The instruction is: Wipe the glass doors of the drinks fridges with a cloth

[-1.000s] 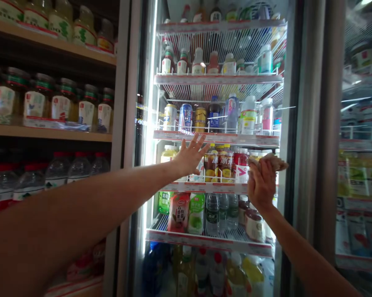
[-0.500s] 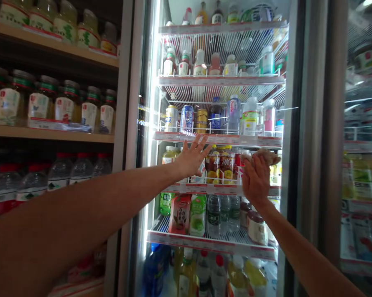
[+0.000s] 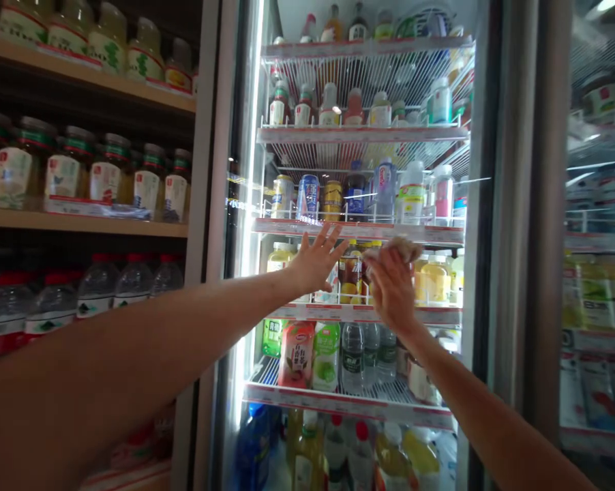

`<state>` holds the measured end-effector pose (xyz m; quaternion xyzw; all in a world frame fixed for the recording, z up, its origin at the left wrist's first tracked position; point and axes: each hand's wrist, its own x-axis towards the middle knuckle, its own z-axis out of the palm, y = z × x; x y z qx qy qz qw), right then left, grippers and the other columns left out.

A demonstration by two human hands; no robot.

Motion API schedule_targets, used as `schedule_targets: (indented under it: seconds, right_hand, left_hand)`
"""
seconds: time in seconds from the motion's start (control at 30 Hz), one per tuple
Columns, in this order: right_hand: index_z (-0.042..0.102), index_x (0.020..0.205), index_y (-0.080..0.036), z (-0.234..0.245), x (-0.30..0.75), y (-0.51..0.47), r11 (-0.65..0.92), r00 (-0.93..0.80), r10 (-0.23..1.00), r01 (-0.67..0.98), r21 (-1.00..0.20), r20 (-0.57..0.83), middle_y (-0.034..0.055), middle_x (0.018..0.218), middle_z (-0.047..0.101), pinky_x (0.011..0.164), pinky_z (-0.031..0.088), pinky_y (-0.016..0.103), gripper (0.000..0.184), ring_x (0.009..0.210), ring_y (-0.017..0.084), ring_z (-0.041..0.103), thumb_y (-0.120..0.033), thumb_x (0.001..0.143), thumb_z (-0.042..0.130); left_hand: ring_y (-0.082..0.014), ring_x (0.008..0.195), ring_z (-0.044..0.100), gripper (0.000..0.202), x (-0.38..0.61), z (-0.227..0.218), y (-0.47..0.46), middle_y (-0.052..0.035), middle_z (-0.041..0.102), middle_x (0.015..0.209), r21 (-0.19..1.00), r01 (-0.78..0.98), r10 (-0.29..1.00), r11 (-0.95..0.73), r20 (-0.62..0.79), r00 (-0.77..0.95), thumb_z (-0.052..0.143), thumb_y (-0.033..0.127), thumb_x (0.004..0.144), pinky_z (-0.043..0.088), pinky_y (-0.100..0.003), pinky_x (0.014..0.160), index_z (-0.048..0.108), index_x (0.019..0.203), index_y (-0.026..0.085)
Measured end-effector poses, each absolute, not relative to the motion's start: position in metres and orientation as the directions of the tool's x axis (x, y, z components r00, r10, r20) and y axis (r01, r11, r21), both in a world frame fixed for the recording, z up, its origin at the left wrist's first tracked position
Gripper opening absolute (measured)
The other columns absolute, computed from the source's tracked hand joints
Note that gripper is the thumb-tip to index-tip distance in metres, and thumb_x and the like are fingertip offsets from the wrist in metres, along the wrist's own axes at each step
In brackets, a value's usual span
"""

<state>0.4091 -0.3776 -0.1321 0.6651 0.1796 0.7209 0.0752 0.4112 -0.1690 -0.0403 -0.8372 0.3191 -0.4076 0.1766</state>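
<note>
My left hand (image 3: 318, 262) is spread with its fingers apart, laid against the glass door of the lit drinks fridge (image 3: 361, 223). To its right, my right hand (image 3: 395, 290) presses a crumpled light-coloured cloth (image 3: 402, 249) to the same glass. Behind the glass, between the two hands, stand dark tea bottles (image 3: 351, 276) with yellow caps. Yellow bottles (image 3: 435, 279) show to the right of my right hand. Part of the cloth is hidden under my fingers.
Wooden shelves (image 3: 87, 221) with jars (image 3: 65, 167) and red-capped bottles (image 3: 56, 300) stand at the left. A metal door frame (image 3: 530, 204) runs along the right, with another glass-fronted fridge (image 3: 601, 239) beyond it. Several shelves of bottles and cans fill the fridge.
My right hand has slid left across the glass with the cloth, closer to my left hand, uncovering the yellow bottles. My left hand has stayed in place.
</note>
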Motion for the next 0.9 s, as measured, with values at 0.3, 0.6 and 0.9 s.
schedule_targets:
  seconds: [0.3,0.6,0.9]
  right_hand:
    - [0.05,0.129,-0.016,-0.08,0.401,-0.414,-0.994,-0.122,0.101,0.015,0.104,0.987,0.0125,0.141,0.039,0.106,0.027,0.054,0.042,0.133,0.03,0.03,-0.026,0.089,0.038]
    - [0.041,0.135,-0.027,-0.123,0.392,-0.394,-0.812,0.126,0.582,0.136,0.567,0.803,0.0047,0.139,0.044,0.11,0.026,0.048,0.048,0.132,0.022,0.035,-0.02,0.087,0.042]
    - [0.028,0.142,-0.025,-0.105,0.409,-0.353,-0.819,0.051,0.557,0.196,0.539,0.829,0.0069,0.139,0.043,0.107,0.032,0.048,0.059,0.133,0.024,0.033,-0.016,0.085,0.041]
  left_hand:
    - [-0.0371,0.138,-0.012,0.11,0.41,-0.039,-0.169,-0.0166,-0.011,0.152,-0.555,-0.373,-0.665,-0.743,0.555,0.499,0.074,0.048,0.064,0.013,-0.062,0.107,0.007,0.146,0.017]
    - [-0.0355,0.139,-0.009,0.107,0.414,-0.035,-0.161,-0.0158,-0.007,0.152,-0.614,-0.368,-0.71,-0.698,0.533,0.46,0.075,0.043,0.065,0.018,-0.06,0.107,0.01,0.146,0.017]
    - [-0.0339,0.14,0.003,0.104,0.41,-0.02,-0.129,-0.016,0.0,0.153,-0.585,-0.257,-0.618,-0.769,0.58,0.531,0.072,0.044,0.068,0.019,-0.06,0.107,0.011,0.145,0.012]
